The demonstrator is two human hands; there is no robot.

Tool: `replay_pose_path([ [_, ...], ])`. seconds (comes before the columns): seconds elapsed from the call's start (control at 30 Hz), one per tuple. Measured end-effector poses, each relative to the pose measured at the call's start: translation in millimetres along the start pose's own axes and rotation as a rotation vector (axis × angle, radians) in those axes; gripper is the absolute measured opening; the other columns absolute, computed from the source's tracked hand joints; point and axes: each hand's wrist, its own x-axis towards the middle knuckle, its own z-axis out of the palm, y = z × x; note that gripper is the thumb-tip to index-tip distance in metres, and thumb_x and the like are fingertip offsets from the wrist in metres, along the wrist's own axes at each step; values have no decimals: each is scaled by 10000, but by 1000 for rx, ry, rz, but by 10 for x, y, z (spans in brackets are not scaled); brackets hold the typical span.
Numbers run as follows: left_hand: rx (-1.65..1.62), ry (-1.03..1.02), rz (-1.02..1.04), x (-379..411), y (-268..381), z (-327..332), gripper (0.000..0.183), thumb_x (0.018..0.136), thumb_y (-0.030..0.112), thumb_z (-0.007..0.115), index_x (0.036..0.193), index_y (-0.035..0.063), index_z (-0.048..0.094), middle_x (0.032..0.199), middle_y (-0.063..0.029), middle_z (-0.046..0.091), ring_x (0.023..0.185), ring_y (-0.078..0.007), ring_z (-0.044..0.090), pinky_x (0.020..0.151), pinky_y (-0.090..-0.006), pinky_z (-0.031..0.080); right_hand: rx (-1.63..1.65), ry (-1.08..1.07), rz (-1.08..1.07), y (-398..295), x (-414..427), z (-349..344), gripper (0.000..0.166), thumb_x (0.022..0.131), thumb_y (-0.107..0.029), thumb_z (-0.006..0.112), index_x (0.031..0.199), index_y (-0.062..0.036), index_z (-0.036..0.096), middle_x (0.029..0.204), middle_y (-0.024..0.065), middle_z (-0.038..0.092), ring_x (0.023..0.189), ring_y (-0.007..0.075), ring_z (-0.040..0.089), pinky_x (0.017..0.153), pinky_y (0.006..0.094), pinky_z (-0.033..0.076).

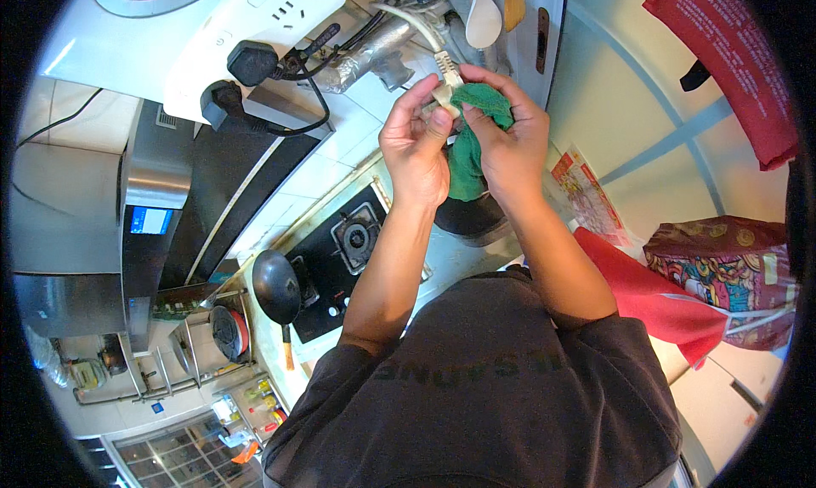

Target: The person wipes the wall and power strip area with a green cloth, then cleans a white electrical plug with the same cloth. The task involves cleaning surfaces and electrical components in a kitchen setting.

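Observation:
Both my hands are raised together above the counter. The fingers of my left hand (417, 137) grip a white plug or connector (444, 98) at the end of a thick white cable (414, 20). My right hand (513, 124) holds a green cloth (468, 159) against that same piece, and the cloth hangs down between my hands. Left of them is a large white power strip (255, 35) with switches and sockets. Two black plugs (252, 63) sit in it, with black cords running off to the right. A dark round pot (468, 219) is partly hidden beneath the cloth.
A black gas hob (328, 297) lies below left, with a wok (276, 287) on it. A range hood (159, 169) juts out at the left. Foil-wrapped piping (366, 51) and a white spoon (483, 19) are close above my hands. Red bags (720, 61) hang at the right.

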Motion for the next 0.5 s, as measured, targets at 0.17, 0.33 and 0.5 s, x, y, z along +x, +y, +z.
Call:
replay_pose_path([
  [0.17, 263, -61, 117, 18, -85, -157, 370, 871, -47, 734, 1229, -26, 643, 1155, -113, 678, 984, -154, 655, 874, -287, 540, -144, -12, 93, -48, 218, 24, 173, 787, -37, 740, 959, -27, 741, 920, 95, 739, 830, 143, 686, 763, 276, 517],
  [0.33, 66, -23, -16, 14, -111, -86, 449, 885, -11, 729, 1313, -37, 594, 1205, -147, 678, 1033, -179, 669, 928, -326, 553, -152, -17, -57, 46, 208, -49, 221, 762, -19, 746, 983, -33, 745, 881, 89, 711, 800, 162, 669, 754, 285, 508],
  [0.5, -58, -90, -62, 46, -101, -117, 486, 926, 90, 705, 1367, -24, 536, 1281, -173, 639, 1130, -236, 643, 988, -381, 532, -45, -104, -44, -45, 91, -105, 354, 737, 65, 705, 1076, -34, 732, 920, 104, 674, 871, 186, 656, 814, 292, 495],
])
